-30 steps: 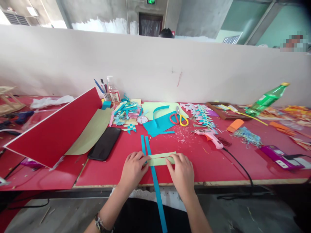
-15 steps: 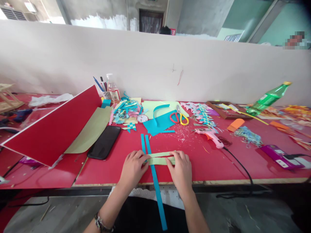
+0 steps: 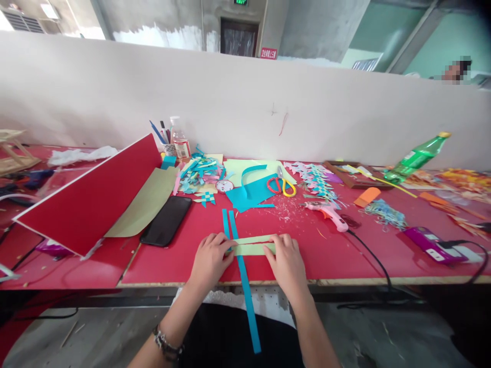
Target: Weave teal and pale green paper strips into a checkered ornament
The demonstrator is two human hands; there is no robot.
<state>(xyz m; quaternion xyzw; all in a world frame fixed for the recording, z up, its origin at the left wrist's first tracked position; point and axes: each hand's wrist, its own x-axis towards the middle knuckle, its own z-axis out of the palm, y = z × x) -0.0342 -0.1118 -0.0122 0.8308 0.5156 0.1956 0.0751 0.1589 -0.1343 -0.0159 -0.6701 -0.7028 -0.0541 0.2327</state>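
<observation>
My left hand [image 3: 210,258] is closed, its thumb and fingertips pinching the left end of pale green paper strips [image 3: 251,249] where they cross the blue ones. Closed too, my right hand [image 3: 287,259] grips the right part of the same green strips. The two green strips lie side by side with a thin gap between them. A long blue paper strip [image 3: 249,312] passes beneath them and hangs over the table's front edge toward my lap. Beside it, a second blue strip [image 3: 225,220] runs up from under my left fingers, which hide its lower part.
Left of my hands lies a black phone [image 3: 165,221] beside a leaning red board [image 3: 95,199]. Beyond are scissors [image 3: 284,187], blue paper [image 3: 251,191] and a heap of paper scraps [image 3: 199,174]. To the right are a pink glue gun [image 3: 332,215] and a purple power strip [image 3: 437,245].
The view has shifted slightly. My right thumb has moved a little down along the lower green strip, which now lies flatter; both hands keep their hold.
</observation>
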